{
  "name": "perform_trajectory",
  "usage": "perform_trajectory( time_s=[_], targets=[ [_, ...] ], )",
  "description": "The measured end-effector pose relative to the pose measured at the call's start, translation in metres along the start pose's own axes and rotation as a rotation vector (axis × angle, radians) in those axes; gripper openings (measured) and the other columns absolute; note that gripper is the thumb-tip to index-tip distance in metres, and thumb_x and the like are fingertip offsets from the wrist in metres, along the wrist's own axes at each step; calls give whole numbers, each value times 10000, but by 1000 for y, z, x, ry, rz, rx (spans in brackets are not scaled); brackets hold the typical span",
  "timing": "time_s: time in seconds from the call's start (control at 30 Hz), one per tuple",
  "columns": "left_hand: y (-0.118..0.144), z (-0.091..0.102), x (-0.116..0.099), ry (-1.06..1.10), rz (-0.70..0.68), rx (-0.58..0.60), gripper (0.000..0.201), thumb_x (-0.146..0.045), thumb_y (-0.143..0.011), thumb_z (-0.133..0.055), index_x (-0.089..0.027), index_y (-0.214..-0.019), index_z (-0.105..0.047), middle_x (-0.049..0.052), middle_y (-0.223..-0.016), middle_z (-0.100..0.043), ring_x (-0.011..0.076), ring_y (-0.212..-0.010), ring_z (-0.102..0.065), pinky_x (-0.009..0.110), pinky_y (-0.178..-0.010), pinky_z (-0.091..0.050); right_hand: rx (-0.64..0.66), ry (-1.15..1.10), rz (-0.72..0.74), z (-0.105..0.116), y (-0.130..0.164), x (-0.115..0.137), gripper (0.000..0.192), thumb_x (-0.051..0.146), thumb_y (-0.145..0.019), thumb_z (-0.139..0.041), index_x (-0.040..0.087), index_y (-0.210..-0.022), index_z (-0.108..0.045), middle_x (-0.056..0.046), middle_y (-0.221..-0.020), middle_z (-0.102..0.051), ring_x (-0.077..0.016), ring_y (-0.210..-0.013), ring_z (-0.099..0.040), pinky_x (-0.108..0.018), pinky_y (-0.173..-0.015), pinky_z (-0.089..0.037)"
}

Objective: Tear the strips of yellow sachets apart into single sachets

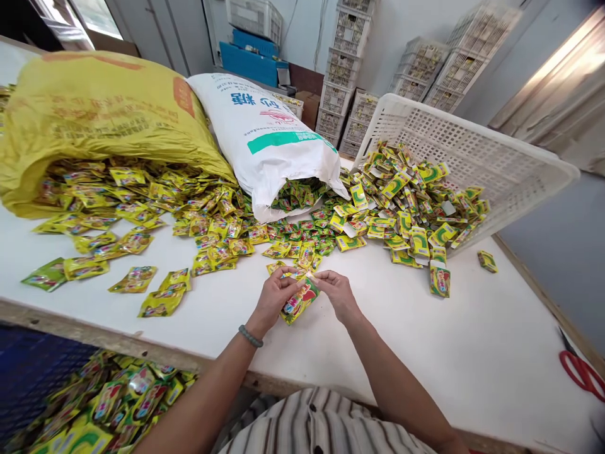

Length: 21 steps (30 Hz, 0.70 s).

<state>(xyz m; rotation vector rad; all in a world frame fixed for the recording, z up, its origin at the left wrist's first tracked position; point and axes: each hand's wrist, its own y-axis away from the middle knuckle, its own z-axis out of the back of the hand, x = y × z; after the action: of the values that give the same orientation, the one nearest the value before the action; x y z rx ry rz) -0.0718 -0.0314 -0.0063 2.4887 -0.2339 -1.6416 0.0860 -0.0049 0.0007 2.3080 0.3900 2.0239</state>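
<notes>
Between my hands, over the white table (378, 353), is a green and yellow printed packet (299, 305). My left hand (276, 293) pinches its upper left edge with thumb and fingers. At the top right corner my right hand (338, 291) closes on the same packet, and both sets of fingertips nearly meet there. Just beyond the hands lie small yellow sachets (305, 255) and green sachets (324, 243). Whether something small sits between the fingertips is hidden.
A yellow sack (108, 113) spills sachets at the left, beside a white sack (274, 139). A tipped white basket (510, 164) spills small yellow boxes (418, 243). Red-handled scissors (579, 372) lie at the right edge. Below the table, a blue crate (40, 359) holds filled packets (108, 403).
</notes>
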Motion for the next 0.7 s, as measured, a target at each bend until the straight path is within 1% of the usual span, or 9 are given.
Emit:
perform_trajectory(
  time_s=[0.07, 0.13, 0.23, 0.3, 0.37, 0.43, 0.53, 0.63, 0.7],
  targets=[
    [0, 1, 0, 12, 4, -2, 576, -394, -600, -849, -178, -1006, -502, -3, -672, -672, 145, -563, -618, 222, -535, -469, 45, 11, -14, 3, 0, 2, 260, 379, -583, -821, 178, -719, -727, -11, -682, -713, -153, -645, -622, -304, -700, -473],
    [-1, 1, 0, 31, 8, -11, 578, -395, -593, -854, -174, -1001, -509, 3, -679, -680, 141, -558, -618, 220, -533, -473, 114, 49, -8, 6, 1, 4, 237, 387, -622, -798, 190, -744, -751, -13, -700, -722, -169, -688, -639, -323, -748, -483],
    [-1, 2, 0, 71, 15, -25, 572, -401, -582, -858, -171, -980, -517, 9, -674, -685, 146, -560, -624, 222, -532, -477, 162, 172, 77, 10, 5, 6, 206, 389, -725, -718, 221, -830, -774, -29, -828, -741, -200, -837, -654, -343, -821, -484],
    [-1, 3, 0, 94, 22, -29, 573, -402, -574, -862, -172, -970, -518, 13, -670, -689, 152, -565, -630, 226, -537, -483, 129, 291, 176, 10, 9, 4, 197, 372, -768, -676, 242, -879, -775, -39, -922, -739, -211, -912, -643, -342, -816, -488],
    [0, 3, -1, 108, 32, -32, 575, -401, -567, -865, -170, -968, -523, 14, -658, -686, 148, -553, -623, 228, -536, -484, 64, 399, 291, 6, 14, -3, 191, 344, -776, -670, 253, -911, -770, -45, -938, -737, -211, -916, -635, -332, -777, -496],
    [1, 3, -1, 117, 37, -45, 573, -400, -560, -868, -167, -963, -532, 6, -642, -675, 136, -529, -604, 220, -521, -473, -25, 472, 411, -3, 19, -12, 209, 317, -782, -668, 251, -958, -759, -56, -929, -739, -206, -894, -638, -333, -766, -506],
    [1, 0, 1, 125, 48, -84, 570, -395, -540, -874, -164, -944, -545, -19, -615, -639, 119, -498, -572, 207, -492, -445, -185, 562, 555, -18, 27, -29, 268, 289, -843, -596, 226, -1070, -724, -89, -994, -732, -211, -929, -647, -366, -840, -511],
    [-1, -3, 1, 106, 43, -105, 565, -410, -544, -864, -174, -940, -538, -46, -568, -588, 119, -488, -549, 208, -485, -432, -244, 600, 558, -28, 29, -38, 295, 290, -873, -556, 216, -1119, -700, -99, -1041, -726, -217, -951, -656, -371, -856, -514],
    [2, 2, -7, 52, 34, -126, 563, -436, -560, -847, -185, -951, -529, -44, -570, -591, 129, -500, -555, 213, -491, -433, -164, 557, 492, -27, 24, -38, 255, 321, -880, -557, 231, -1049, -725, -74, -991, -740, -203, -902, -671, -336, -806, -529]
  ],
)
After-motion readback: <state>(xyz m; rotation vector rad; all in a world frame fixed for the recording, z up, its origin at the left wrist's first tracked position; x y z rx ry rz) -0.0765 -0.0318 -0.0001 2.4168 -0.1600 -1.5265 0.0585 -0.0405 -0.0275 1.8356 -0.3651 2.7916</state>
